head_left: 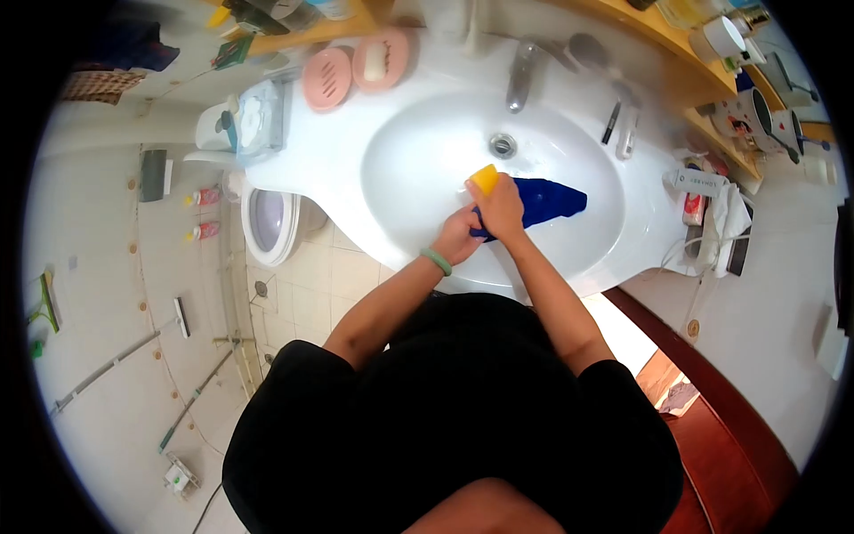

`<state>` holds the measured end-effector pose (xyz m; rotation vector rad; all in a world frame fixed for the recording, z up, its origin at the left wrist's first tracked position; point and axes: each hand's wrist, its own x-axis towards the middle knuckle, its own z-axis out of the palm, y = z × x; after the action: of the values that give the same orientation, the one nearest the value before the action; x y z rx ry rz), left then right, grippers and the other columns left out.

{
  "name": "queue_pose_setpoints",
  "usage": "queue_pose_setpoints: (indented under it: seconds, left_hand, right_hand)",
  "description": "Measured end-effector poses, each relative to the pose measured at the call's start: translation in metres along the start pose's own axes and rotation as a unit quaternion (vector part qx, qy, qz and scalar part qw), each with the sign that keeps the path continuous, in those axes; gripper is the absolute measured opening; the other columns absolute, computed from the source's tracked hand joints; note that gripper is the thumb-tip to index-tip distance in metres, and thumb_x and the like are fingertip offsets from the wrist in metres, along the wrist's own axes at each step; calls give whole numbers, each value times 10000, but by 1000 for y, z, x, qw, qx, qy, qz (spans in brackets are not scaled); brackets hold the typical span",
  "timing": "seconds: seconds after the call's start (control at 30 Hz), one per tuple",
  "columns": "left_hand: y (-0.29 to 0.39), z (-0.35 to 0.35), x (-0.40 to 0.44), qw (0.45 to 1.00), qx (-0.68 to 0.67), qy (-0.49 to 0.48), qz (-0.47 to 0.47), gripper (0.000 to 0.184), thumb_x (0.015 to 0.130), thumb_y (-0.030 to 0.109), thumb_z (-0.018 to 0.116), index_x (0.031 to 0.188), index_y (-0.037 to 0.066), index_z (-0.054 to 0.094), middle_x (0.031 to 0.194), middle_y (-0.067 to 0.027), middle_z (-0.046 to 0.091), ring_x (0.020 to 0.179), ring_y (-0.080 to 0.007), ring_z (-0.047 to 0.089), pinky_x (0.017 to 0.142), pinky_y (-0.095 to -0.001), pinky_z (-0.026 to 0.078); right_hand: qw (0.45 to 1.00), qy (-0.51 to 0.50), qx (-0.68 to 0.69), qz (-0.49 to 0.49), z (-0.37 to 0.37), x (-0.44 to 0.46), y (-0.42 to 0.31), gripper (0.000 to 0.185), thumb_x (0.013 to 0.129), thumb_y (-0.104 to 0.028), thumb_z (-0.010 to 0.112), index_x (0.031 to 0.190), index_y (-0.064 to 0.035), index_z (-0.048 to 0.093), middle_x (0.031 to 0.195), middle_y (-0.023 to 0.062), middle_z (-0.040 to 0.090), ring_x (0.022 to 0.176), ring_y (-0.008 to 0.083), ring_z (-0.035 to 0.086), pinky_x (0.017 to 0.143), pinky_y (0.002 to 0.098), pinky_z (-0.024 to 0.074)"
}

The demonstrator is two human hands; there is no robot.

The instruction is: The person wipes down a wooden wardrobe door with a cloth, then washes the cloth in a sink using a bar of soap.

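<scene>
Over the white sink basin (400, 160), my right hand (503, 207) is closed around a yellow bar of soap (485, 179), whose top shows above the fingers. Dark blue cloth (547, 201) spreads to the right from beneath this hand and lies along the basin. My left hand (457, 235), with a green bangle at its wrist, grips the near left end of the cloth. Both hands are close together, and the right one rests on or just over the cloth; its fingertips are partly hidden.
Beyond the basin stands a metal faucet (522, 78), with the drain (503, 146) below it. Two pink soap dishes (326, 78) sit on the left counter. A toilet (267, 227) is at the left; cups and toothbrushes line the right shelf (712, 133).
</scene>
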<state>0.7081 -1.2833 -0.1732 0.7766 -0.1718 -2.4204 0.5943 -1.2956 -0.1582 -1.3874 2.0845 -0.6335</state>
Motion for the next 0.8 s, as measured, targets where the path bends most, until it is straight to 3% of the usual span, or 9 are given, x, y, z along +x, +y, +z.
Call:
queue_pose_setpoints:
  seconds: [0.13, 0.2, 0.27, 0.33, 0.37, 0.4, 0.5, 0.63, 0.8]
  left_hand:
    - [13, 18, -17, 1000, -8, 8, 27, 647, 657, -33, 388, 1304, -42, 407, 1175, -129, 558, 1036, -217, 556, 964, -323, 408]
    - [27, 19, -27, 999, -27, 30, 26, 668, 650, -44, 384, 1318, -49, 392, 1180, -136, 554, 1054, -216, 550, 969, -321, 410]
    - [31, -4, -26, 998, -27, 37, 41, 664, 659, -46, 382, 1323, -46, 389, 1183, -137, 550, 1053, -216, 548, 963, -316, 415]
    - [33, -20, -22, 993, 34, 95, 62, 646, 672, -37, 389, 1318, -41, 400, 1173, -128, 554, 1044, -204, 551, 950, -304, 420]
    - [36, -25, -23, 992, 54, 99, 60, 606, 691, -17, 403, 1297, -38, 423, 1161, -118, 559, 1030, -191, 556, 933, -292, 428]
    - [38, -27, -23, 992, 51, 97, 64, 606, 691, -17, 403, 1297, -38, 423, 1161, -118, 559, 1030, -191, 556, 933, -292, 428]
    - [38, -34, -22, 993, 68, 100, 20, 447, 795, 65, 494, 1231, -32, 479, 1117, -89, 581, 995, -168, 572, 895, -276, 441]
    - [30, -35, -10, 969, 195, 147, 33, 362, 869, 194, 592, 1158, -18, 543, 1031, -67, 620, 904, -132, 599, 830, -250, 460]
    - [37, -37, -8, 963, 215, 161, 8, 341, 821, 178, 649, 1124, 31, 597, 1006, -47, 617, 929, -125, 559, 836, -252, 424]
  right_hand:
    - [996, -36, -4, 76, -9, 33, 5, 649, 764, -527, 636, 1042, 46, 514, 1000, 249, 592, 928, 400, 578, 788, 462, 453]
    - [999, 44, -1, 2, 2, 42, 8, 622, 780, -473, 641, 1109, 36, 501, 1012, 250, 590, 950, 400, 574, 801, 463, 450]
    - [997, 62, 33, -41, 9, 50, -18, 529, 804, -357, 645, 1146, 16, 490, 1005, 243, 591, 958, 410, 567, 815, 468, 442]
    - [981, -25, 179, -67, 19, 66, -53, 415, 805, -221, 643, 1116, 15, 501, 989, 206, 603, 917, 341, 603, 784, 407, 475]
    - [937, -188, 294, 18, 20, 79, -74, 326, 822, -143, 635, 1089, 3, 517, 960, 144, 610, 883, 240, 617, 712, 353, 509]
    - [844, -246, 469, 88, 21, 81, -107, 235, 847, -110, 620, 1052, -26, 541, 925, 83, 605, 874, 173, 604, 652, 345, 531]
    - [686, -360, 614, 152, 27, 108, -188, 297, 845, -74, 622, 1100, -45, 473, 1022, 103, 572, 925, 271, 606, 703, 424, 565]
    - [645, -403, 614, 212, 95, 174, -230, 387, 827, 5, 611, 1153, -37, 407, 1072, 148, 540, 956, 330, 596, 752, 462, 572]
    - [617, -428, 594, 287, 128, 205, -253, 429, 817, 99, 562, 1180, -18, 365, 1072, 180, 525, 964, 367, 587, 807, 472, 568]
